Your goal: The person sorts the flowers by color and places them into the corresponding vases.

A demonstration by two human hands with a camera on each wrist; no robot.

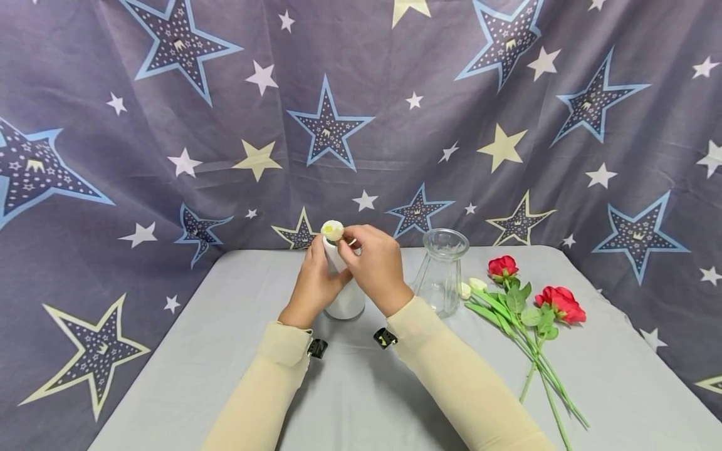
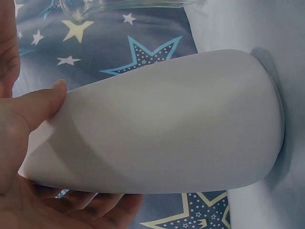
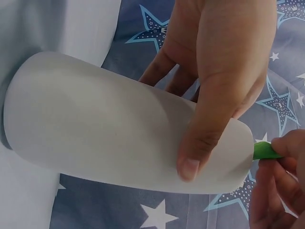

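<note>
A white vase [image 1: 345, 305] stands upright on the table. Around its upper part curls my left hand [image 1: 312, 285], thumb on one side and fingers on the other, as the right wrist view also shows. At the vase's mouth my right hand [image 1: 376, 263] pinches a white tulip just below its bloom [image 1: 332, 230]. In the right wrist view, a green piece of the tulip [image 3: 267, 150] runs from those fingertips into the mouth. The rest of the stem is hidden inside the vase.
A clear glass vase [image 1: 440, 275] stands right of the white one. Farther right lie white tulips [image 1: 478, 284] and red roses [image 1: 561, 304], their long green stems crossing on the grey tablecloth [image 1: 197, 376]. A star-patterned curtain [image 1: 338, 56] hangs behind the table.
</note>
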